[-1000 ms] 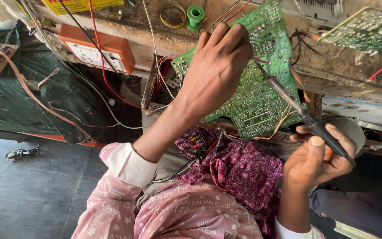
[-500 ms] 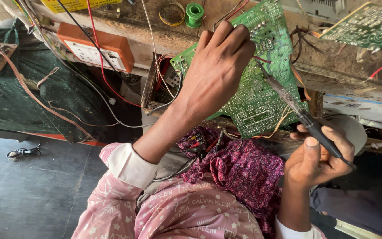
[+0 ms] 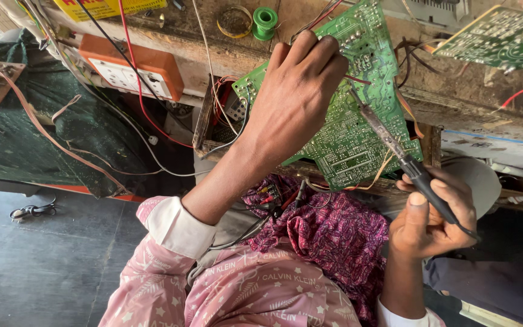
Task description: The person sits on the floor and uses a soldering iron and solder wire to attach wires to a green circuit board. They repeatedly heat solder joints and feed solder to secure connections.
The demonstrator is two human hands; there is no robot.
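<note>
Wires trail across the cluttered wooden workbench [image 3: 455, 106], where an orange socket box [image 3: 134, 71] sits far left and a green spool [image 3: 265, 19] lies beyond the hands. A second circuit board [image 3: 503, 37] rests far right. The left hand [image 3: 295, 100] covers part of the green circuit board [image 3: 349, 130], fingers closed on its upper edge, holding it tilted. Its solder side shows pale traces. The right hand [image 3: 434, 215] grips a soldering iron [image 3: 394, 148], tip touching the board.

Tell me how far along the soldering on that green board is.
Done: cannot tell which joints are finished. In hand: left hand steadies the tilted green circuit board; right hand holds the soldering iron, tip on the board. Left: the solder spool sits untouched on the bench.
</note>
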